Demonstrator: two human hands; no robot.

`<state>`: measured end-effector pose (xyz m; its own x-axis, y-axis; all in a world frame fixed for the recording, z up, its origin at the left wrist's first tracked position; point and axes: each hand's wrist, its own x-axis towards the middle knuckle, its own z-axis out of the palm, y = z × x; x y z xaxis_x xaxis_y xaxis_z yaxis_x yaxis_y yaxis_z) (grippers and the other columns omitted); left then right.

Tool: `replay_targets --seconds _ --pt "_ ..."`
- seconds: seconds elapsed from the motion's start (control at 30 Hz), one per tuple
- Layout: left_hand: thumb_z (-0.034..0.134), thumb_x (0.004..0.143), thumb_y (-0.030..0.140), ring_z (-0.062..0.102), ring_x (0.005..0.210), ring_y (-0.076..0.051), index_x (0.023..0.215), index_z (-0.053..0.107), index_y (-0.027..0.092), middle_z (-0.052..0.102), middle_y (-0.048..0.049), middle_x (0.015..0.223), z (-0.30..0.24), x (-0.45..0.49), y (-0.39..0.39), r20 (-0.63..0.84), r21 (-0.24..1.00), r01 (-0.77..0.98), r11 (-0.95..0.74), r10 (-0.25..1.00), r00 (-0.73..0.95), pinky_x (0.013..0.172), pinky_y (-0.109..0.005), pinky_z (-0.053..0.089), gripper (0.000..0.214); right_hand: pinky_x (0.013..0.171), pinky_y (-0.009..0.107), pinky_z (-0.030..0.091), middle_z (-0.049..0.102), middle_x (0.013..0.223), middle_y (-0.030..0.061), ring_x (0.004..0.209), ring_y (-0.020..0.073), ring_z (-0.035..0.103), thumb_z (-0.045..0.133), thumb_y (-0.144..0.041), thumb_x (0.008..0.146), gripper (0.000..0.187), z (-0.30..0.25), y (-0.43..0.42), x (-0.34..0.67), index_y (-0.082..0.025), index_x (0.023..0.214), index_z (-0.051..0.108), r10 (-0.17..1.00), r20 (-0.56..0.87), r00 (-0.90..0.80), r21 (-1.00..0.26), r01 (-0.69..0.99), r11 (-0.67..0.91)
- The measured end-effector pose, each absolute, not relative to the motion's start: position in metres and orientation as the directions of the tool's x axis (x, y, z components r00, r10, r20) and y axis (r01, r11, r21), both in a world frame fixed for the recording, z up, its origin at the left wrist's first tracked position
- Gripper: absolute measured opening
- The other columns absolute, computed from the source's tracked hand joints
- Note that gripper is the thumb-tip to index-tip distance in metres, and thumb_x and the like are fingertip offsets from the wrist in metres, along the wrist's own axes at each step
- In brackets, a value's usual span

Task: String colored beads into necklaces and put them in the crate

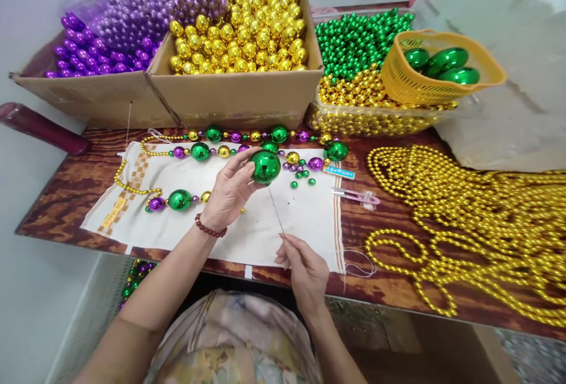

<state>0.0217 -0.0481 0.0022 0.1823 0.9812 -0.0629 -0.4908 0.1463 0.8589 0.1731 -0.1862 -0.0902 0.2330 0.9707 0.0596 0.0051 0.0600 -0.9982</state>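
My left hand (pixel 232 189) grips a large shiny green bead (pixel 266 167) above the white cloth (pixel 274 219). Lower and to the right, my right hand (pixel 305 269) pinches the end of a long thin needle (pixel 276 210), whose upper tip meets the underside of the bead. Behind the bead, a strand of green, purple and gold beads (pixel 200 151) lies in rows across the cloth. Its near end, with another big green bead (pixel 179 199), runs under my left hand. Several small loose green beads (pixel 294 184) rest right of the held bead.
Cardboard boxes of gold beads (pixel 247 36) and purple beads (pixel 88 48) stand behind. At the back right are a tub of green beads (pixel 358 39) and a yellow basket (pixel 398 71). Pink-handled snips (pixel 360 196) lie near gold bead chains (pixel 464 213). A dark red bottle (pixel 44 127) juts in left.
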Motion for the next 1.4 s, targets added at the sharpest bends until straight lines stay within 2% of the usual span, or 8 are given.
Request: replay_targets --seconds 0.1,0.2,0.33,0.53,0.73,0.83,1.2,1.4 --pt "0.078 0.081 0.037 0.066 0.101 -0.020 0.113 0.072 0.029 0.068 -0.0058 0.119 0.000 0.026 -0.051 -0.046 0.858 -0.493 0.142 0.978 0.202 0.087 -0.036 0.057 0.034 0.051 0.019 0.049 0.066 0.069 -0.0015 0.055 0.0088 0.063 0.059 -0.023 0.097 0.017 -0.088 -0.185 0.171 -0.021 0.103 0.075 0.970 0.044 0.239 -0.999 -0.018 0.049" --pt "0.079 0.080 0.035 0.065 0.103 -0.019 0.113 0.073 0.030 0.067 -0.0048 0.120 -0.004 0.032 -0.059 0.003 0.872 -0.481 0.093 0.981 0.195 0.088 -0.033 0.057 0.033 0.050 0.019 0.048 0.066 0.069 -0.0014 0.055 0.0090 0.063 0.058 -0.024 0.097 0.017 -0.087 -0.183 0.168 -0.020 0.102 0.074 0.965 0.032 0.259 -0.998 -0.049 0.046" --pt "0.077 0.083 0.028 0.064 0.101 -0.015 0.119 0.071 0.033 0.066 -0.0035 0.121 -0.009 0.042 -0.078 0.092 0.923 -0.384 -0.018 0.980 0.177 0.087 -0.027 0.056 0.037 0.050 0.019 0.048 0.066 0.069 -0.0010 0.056 0.0092 0.062 0.056 -0.025 0.099 0.017 -0.086 -0.180 0.162 -0.019 0.103 0.071 0.959 0.041 0.280 -0.992 -0.101 0.072" --pt "0.077 0.083 0.022 0.060 0.112 -0.016 0.124 0.070 0.033 0.062 -0.0042 0.121 0.000 0.049 -0.099 0.257 0.944 -0.247 -0.220 0.958 0.128 0.097 -0.024 0.052 0.043 0.054 0.021 0.047 0.062 0.065 -0.0017 0.058 0.0094 0.059 0.053 -0.022 0.100 0.018 -0.088 -0.182 0.160 -0.019 0.105 0.071 0.957 0.097 0.275 -0.988 -0.093 0.127" --pt "0.075 0.084 0.025 0.060 0.115 -0.019 0.125 0.069 0.032 0.062 -0.0065 0.120 0.003 0.047 -0.102 0.274 0.938 -0.264 -0.224 0.947 0.168 0.099 -0.029 0.052 0.041 0.054 0.024 0.045 0.060 0.063 -0.0017 0.057 0.0105 0.056 0.052 -0.020 0.099 0.019 -0.084 -0.185 0.158 -0.019 0.101 0.071 0.933 0.144 0.331 -0.979 -0.090 0.183" --pt "0.076 0.084 0.028 0.063 0.111 -0.020 0.124 0.070 0.031 0.064 -0.0066 0.120 0.000 0.045 -0.100 0.221 0.943 -0.286 -0.170 0.962 0.158 0.096 -0.031 0.055 0.040 0.055 0.024 0.045 0.059 0.063 -0.0024 0.055 0.0103 0.056 0.052 -0.018 0.099 0.019 -0.083 -0.185 0.158 -0.020 0.102 0.071 0.925 0.157 0.346 -0.977 -0.084 0.197" --pt "0.072 0.087 0.035 0.066 0.102 -0.019 0.122 0.070 0.032 0.070 -0.0057 0.118 0.001 0.033 -0.091 0.109 0.916 -0.401 -0.010 0.968 0.225 0.087 -0.028 0.057 0.035 0.053 0.024 0.046 0.058 0.064 -0.0021 0.053 0.0101 0.056 0.052 -0.019 0.099 0.019 -0.075 -0.182 0.156 -0.020 0.101 0.071 0.942 0.213 0.259 -0.975 -0.012 0.223" --pt "0.074 0.085 0.029 0.063 0.109 -0.019 0.123 0.070 0.034 0.065 -0.0048 0.123 0.009 0.034 -0.095 0.211 0.930 -0.338 -0.143 0.962 0.172 0.094 -0.029 0.055 0.038 0.050 0.023 0.047 0.059 0.066 -0.0018 0.052 0.0095 0.056 0.052 -0.024 0.100 0.019 -0.076 -0.174 0.155 -0.020 0.101 0.071 0.955 0.109 0.277 -0.983 -0.110 0.145"
